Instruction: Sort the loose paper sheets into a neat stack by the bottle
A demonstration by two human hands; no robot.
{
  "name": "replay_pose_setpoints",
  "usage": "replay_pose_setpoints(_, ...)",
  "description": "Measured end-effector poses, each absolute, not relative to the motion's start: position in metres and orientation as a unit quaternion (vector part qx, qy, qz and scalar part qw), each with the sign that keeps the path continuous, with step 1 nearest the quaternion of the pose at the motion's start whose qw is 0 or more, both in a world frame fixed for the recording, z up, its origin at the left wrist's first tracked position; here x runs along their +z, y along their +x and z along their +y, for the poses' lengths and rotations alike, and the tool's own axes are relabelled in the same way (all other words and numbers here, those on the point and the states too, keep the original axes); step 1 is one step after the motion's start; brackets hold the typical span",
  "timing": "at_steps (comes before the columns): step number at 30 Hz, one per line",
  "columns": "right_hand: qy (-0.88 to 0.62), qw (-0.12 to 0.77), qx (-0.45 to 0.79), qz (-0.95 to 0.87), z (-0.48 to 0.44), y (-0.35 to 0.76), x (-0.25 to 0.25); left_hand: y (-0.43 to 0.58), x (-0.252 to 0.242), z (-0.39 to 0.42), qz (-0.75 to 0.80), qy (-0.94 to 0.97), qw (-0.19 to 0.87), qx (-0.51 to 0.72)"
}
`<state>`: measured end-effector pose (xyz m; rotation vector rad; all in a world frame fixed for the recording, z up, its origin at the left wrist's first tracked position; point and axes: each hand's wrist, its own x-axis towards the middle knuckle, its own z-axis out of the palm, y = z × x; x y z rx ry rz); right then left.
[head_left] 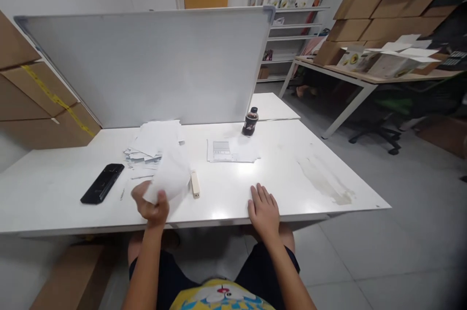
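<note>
My left hand (151, 207) is closed on a sheet of white paper (171, 173), thumb on top, the sheet tilted up off the table. Just behind it lies an untidy pile of white papers (156, 135). A cream-coloured stapler-like object (195, 184) rests right of the held sheet; its exact kind is unclear. My right hand (263, 208) lies flat near the table's front edge, fingers stretched out and holding nothing. Beyond it is a flatter stack of papers (241, 150) with a printed label on top.
A dark drink bottle (250, 121) stands behind the flat stack. At left lies a black glossy case-like object (102, 183). A whiteboard (153, 66) closes off the table's back, with cardboard boxes (47, 105) at far left. A grey smear (326, 181) marks the right side.
</note>
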<state>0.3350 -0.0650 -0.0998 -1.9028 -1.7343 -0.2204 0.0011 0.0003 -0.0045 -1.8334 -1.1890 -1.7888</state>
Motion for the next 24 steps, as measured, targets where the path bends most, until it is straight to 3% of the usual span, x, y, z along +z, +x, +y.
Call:
replay_pose_setpoints(3,-0.705,0.317,0.010,-0.634,-0.068,0.341,-0.093,0.035,0.002,-0.040,-0.246,-0.769,0.209,-0.552)
replay_pose_setpoints(5,-0.669,0.369,0.124,-0.633,-0.073,0.347,-0.082,0.053,0.009,-0.052,-0.183,-0.843,0.177,-0.473)
replay_pose_setpoints(9,-0.497,0.497,0.334,-0.628,-0.073,0.351,-0.051,0.071,0.005,-0.051,-0.235,-0.851,0.060,-0.465)
replay_pose_setpoints(12,-0.457,0.532,0.347,-0.623,-0.059,0.343,-0.032,0.070,-0.019,-0.044,-0.367,-0.765,-0.049,-0.527)
replay_pose_setpoints(17,-0.450,0.540,0.396,-0.590,-0.046,0.328,-0.026,0.054,-0.059,-0.035,-0.539,-0.640,-0.060,-0.545)
replay_pose_setpoints(24,-0.470,0.605,0.326,-0.554,-0.059,0.324,-0.044,0.045,-0.071,-0.030,-0.532,-0.708,-0.136,-0.443)
